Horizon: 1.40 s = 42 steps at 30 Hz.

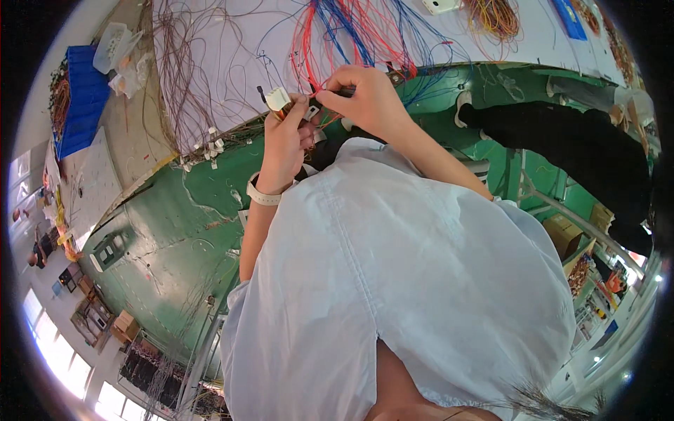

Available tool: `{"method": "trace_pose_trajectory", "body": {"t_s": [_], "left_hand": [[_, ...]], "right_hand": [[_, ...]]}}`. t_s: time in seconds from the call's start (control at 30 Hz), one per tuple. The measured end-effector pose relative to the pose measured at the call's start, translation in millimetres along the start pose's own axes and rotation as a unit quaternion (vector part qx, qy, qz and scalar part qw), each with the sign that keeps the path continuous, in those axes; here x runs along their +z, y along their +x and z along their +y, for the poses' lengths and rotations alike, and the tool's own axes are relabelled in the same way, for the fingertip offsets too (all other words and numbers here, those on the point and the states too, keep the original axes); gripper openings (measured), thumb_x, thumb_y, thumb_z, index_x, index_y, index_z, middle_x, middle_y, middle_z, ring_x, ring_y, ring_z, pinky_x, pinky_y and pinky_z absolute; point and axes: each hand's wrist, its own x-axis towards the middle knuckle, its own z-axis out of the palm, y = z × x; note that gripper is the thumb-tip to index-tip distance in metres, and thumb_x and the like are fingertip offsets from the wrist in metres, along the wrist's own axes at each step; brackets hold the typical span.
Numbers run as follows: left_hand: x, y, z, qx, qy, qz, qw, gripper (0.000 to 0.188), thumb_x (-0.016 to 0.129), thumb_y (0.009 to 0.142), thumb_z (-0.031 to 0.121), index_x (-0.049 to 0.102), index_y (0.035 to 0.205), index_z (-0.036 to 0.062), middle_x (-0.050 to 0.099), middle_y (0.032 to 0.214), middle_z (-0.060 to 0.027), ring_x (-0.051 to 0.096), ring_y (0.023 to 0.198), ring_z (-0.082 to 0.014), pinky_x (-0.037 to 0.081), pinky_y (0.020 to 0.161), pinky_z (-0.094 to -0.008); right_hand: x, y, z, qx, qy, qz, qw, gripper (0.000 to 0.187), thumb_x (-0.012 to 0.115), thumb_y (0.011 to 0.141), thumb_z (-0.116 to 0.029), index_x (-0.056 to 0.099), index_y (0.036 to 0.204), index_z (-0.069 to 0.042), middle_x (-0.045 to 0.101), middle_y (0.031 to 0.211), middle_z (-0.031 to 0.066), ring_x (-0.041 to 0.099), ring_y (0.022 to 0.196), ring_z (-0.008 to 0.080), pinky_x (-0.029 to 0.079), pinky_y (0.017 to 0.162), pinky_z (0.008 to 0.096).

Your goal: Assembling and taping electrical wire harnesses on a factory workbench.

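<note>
My left hand (pixel 286 144), with a pale watch band at the wrist, is closed around a white plastic connector (pixel 278 99) with orange and dark wires below it. The connector sticks up beside the thumb. Close by on the right, the thumb and forefinger of my right hand (pixel 368 98) are pinched at the end of a red wire (pixel 314 88). A small dark piece with a pale end lies between the two hands, too small to name. Beyond them, long red and blue wires (pixel 354 35) spread over the white table (pixel 537 35).
Thin brown wires (pixel 186 70) cover the table's left side, and small white connectors (pixel 213 144) hang at its near edge. At the far left is a blue bin (pixel 86 105). A co-worker's dark trouser leg (pixel 562 137) is at right, above the green floor (pixel 161 259).
</note>
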Motion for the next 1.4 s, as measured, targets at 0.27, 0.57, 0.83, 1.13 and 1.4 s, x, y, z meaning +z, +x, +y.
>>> {"method": "trace_pose_trajectory", "body": {"t_s": [0.27,0.57,0.83,1.13,1.4], "left_hand": [[3,0,4,-0.009,0.027,-0.007,1.000,0.010,0.056,0.092,0.019,0.055,0.097,0.0098,0.052,0.079,0.0048,0.041,0.054,-0.0002,0.021,0.041,-0.0169],[5,-3,4,-0.023,0.008,0.010,1.000,0.010,0.056,0.092,0.020,0.057,0.094,0.0099,0.055,0.071,0.0027,0.037,0.048,0.0001,0.022,0.039,-0.0162],[18,-7,0,0.031,-0.058,0.077,0.995,0.014,0.055,0.093,0.023,0.055,0.087,0.0095,0.055,0.068,0.0008,0.034,0.048,-0.0013,0.026,0.042,-0.0184],[14,-9,-1,0.035,-0.062,0.053,0.996,0.020,0.055,0.093,0.025,0.053,0.083,0.0081,0.053,0.063,0.0011,0.036,0.046,-0.0019,0.027,0.041,-0.0196],[1,-3,-2,0.048,0.024,0.039,0.998,0.025,0.054,0.094,0.028,0.054,0.079,0.0086,0.051,0.064,0.0031,0.033,0.047,-0.0015,0.021,0.040,-0.0194]], "right_hand": [[10,-4,0,-0.091,-0.073,0.094,0.989,0.018,0.069,0.077,-0.014,0.061,0.075,0.002,0.059,0.074,0.0075,0.059,0.062,0.0197,0.046,0.056,0.0294],[2,-3,-1,-0.141,-0.108,0.075,0.981,0.017,0.069,0.077,-0.014,0.061,0.073,0.000,0.058,0.074,0.0079,0.057,0.062,0.0218,0.044,0.055,0.0315],[12,-15,-5,-0.092,-0.045,0.082,0.991,0.018,0.068,0.076,-0.018,0.063,0.071,-0.002,0.059,0.073,0.0090,0.057,0.063,0.0269,0.043,0.057,0.0371],[13,-23,-9,0.031,0.013,-0.007,0.999,0.016,0.062,0.082,-0.012,0.062,0.079,0.004,0.061,0.077,0.0094,0.058,0.067,0.0184,0.043,0.058,0.0299],[28,-20,9,0.063,-0.002,-0.031,0.997,0.031,0.063,0.083,-0.026,0.061,0.099,0.001,0.063,0.080,0.0159,0.061,0.071,0.0261,0.047,0.064,0.0348]]}}
